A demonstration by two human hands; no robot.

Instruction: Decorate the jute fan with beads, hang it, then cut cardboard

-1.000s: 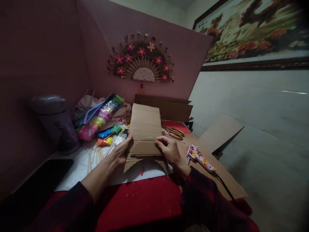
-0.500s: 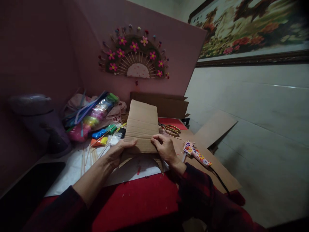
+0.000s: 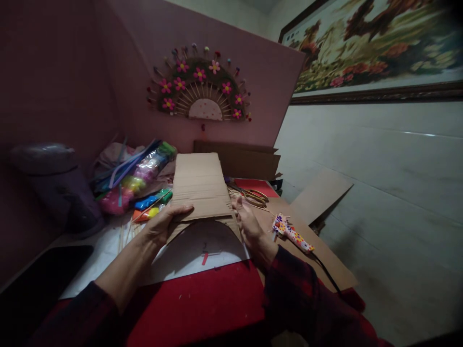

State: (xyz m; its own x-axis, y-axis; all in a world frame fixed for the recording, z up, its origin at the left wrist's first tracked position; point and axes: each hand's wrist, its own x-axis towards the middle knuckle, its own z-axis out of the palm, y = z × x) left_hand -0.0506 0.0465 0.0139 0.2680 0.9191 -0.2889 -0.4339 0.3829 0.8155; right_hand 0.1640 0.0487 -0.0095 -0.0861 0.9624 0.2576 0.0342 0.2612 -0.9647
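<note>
A brown corrugated cardboard piece, roughly rectangular, is held over the table, tilted with its far end up. Beneath its near edge shows another cardboard piece with a curved cut-out. My left hand is closed on the left near corner, thumb lying on top and the other fingers hidden below. At the right edge, my right hand holds the cardboard side-on, its fingertips against the edge. Part of that grip is hidden.
Right of the cardboard lie scissors, a red sheet and a flower-patterned glue gun with a black cord. To the left are bagged colourful craft supplies, thin sticks and a lidded purple container. A decorated fan hangs behind.
The cardboard has shifted left and flattened somewhat, baring more of the curved cut-out. My right hand has left its pinch on the top face and moved to the right edge.
</note>
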